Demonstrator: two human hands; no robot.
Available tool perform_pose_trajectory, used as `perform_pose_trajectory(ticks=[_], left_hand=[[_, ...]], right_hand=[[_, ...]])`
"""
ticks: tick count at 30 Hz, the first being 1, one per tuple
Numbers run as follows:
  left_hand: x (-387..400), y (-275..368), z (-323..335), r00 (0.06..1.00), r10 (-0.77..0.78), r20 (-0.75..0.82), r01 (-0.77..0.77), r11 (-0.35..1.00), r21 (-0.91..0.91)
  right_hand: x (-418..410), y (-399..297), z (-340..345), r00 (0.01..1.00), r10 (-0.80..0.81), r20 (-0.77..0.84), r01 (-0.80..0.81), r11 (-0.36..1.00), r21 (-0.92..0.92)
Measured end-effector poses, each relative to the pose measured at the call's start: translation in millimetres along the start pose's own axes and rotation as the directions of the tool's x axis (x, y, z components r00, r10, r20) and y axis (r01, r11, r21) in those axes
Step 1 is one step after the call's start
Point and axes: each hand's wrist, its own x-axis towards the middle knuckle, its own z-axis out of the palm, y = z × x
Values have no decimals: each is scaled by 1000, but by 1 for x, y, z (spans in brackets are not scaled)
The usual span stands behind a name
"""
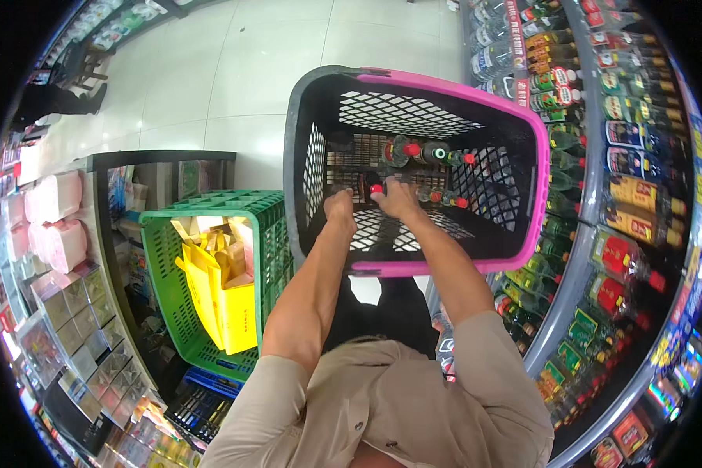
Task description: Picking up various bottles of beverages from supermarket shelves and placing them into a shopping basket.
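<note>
A black plastic shopping basket with a pink rim (539,175) stands before me. Several bottles are inside it, among them a clear bottle with a red cap (396,150), a dark one with a pale green cap (430,154) and small bottles with red caps (444,198). Both hands reach into the basket. My left hand (340,205) is beside a dark item near the lower left; its fingertips are hard to make out. My right hand (396,198) is at a red-capped bottle (376,189), thumb by the cap; whether it grips the bottle is unclear.
Shelves of bottles (626,134) line the right side. At left, a green plastic crate (164,281) holds a yellow bag (210,292) and cardboard, next to a black-framed stand (164,156). Boxed goods (82,310) fill the far left. Part of a person (58,99) shows at upper left.
</note>
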Motion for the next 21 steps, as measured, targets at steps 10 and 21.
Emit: perform_pose_trajectory(ticks=[10, 21], left_hand=[[95, -35, 25, 991, 30, 133, -62, 969, 239], [58, -6, 31, 984, -139, 115, 122, 983, 139]], right_hand=[[40, 5, 60, 993, -46, 110, 49, 998, -27], [32, 5, -2, 987, -81, 136, 90, 994, -63]])
